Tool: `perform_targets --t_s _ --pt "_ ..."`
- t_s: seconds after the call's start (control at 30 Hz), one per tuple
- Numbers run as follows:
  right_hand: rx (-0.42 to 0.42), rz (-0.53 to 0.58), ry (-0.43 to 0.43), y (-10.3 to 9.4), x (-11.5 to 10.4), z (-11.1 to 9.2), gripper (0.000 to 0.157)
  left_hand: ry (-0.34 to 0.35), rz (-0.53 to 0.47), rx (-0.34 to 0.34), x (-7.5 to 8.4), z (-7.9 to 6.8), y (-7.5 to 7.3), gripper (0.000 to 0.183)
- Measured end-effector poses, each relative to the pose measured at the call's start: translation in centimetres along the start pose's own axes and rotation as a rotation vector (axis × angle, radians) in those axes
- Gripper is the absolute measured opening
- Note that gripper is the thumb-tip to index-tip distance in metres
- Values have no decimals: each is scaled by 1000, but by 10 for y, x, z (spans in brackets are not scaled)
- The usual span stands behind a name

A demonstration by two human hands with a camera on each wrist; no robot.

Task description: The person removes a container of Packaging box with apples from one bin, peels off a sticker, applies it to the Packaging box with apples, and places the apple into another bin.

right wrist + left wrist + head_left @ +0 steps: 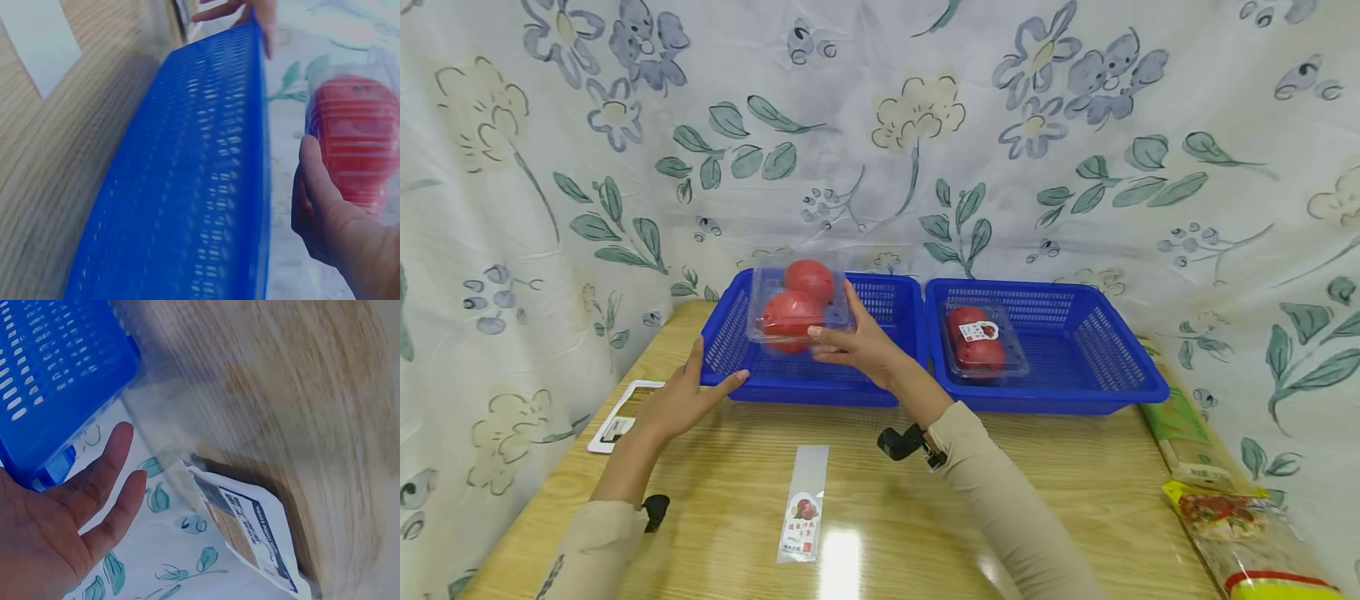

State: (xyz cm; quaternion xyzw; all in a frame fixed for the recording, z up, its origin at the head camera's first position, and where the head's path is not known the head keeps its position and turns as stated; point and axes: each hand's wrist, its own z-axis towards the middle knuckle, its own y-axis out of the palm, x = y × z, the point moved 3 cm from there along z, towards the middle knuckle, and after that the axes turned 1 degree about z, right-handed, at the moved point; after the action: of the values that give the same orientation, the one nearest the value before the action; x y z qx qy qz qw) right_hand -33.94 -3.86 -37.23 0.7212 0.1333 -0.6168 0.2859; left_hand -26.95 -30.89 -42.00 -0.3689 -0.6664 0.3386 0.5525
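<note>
My right hand (pixel 868 346) grips the right side of a clear plastic clamshell box (pixel 758 287) holding two round red fruits (pixel 792 315). Its thumb lies on the near face of the box, which is held up above the left blue basket (pixel 820 392). In the right wrist view the box of fruit (pixel 356 125) appears higher than the basket's rim. My left hand (pixel 681 400) is at the basket's near left corner, thumb at the front rim and fingers straight and spread. The left wrist view shows those fingers beside the basket's wall (pixel 69 419).
A second blue basket (pixel 1060 396) stands at the right, holding another labelled box of red fruit (pixel 981 354). A label strip (pixel 805 504) lies on the wooden table (pixel 737 533). A white-edged packet (pixel 625 417) lies at left; a green package (pixel 1187 437) and a noodle bag (pixel 1247 533) at right.
</note>
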Motion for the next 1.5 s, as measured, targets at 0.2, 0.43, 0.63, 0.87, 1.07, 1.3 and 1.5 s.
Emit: perform_targets --t_s 0.2,0.43,0.63,0.87,1.07,1.3,1.5 --pt "-83 1 -23 -16 -9 -38 96 -2 77 39 -1 -4 -3 115" --pt "-182 -24 -57 -34 -8 -81 96 91 148 273 9 -15 -8 108" --pt "-259 -152 -80 -56 -1 -114 97 274 -28 357 31 -26 -11 84" --pt "-442 -241 -141 -79 10 -151 99 460 -317 160 75 -45 -3 65" --pt "-627 -212 -119 -92 27 -174 101 672 -391 -111 111 -64 19 81" --pt "-717 -233 -89 -103 40 -193 108 737 -411 -365 130 -78 50 110" --pt "-752 -295 -103 -115 53 -197 105 690 -371 -459 135 -86 78 127"
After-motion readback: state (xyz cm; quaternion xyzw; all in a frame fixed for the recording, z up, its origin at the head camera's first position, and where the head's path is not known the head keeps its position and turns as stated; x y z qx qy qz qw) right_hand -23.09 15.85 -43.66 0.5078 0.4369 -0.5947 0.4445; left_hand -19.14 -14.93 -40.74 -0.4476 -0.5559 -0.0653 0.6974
